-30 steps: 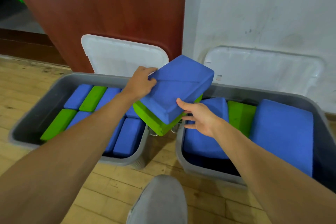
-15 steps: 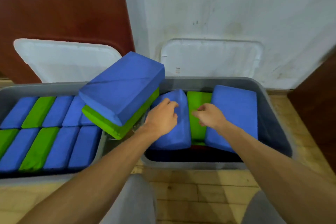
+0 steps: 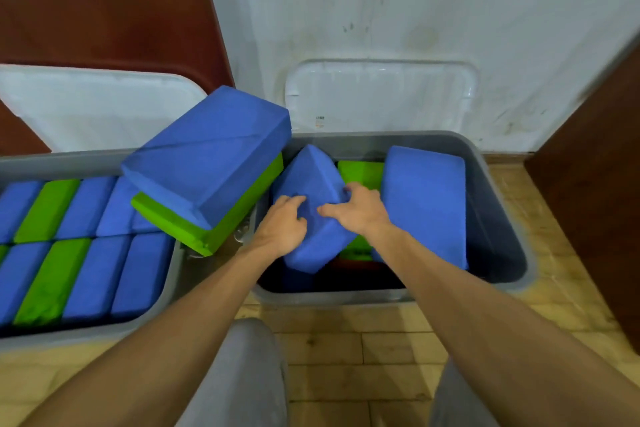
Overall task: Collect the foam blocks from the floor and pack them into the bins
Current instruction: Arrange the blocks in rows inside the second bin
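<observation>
Head view: both hands have left the blue-and-green stack, now resting across the rims between the left bin and right bin. Left hand and right hand each close their grip on a tilted blue block inside the right bin, likely reseating it to make room.

Tilted blue foam block in right bin
</observation>
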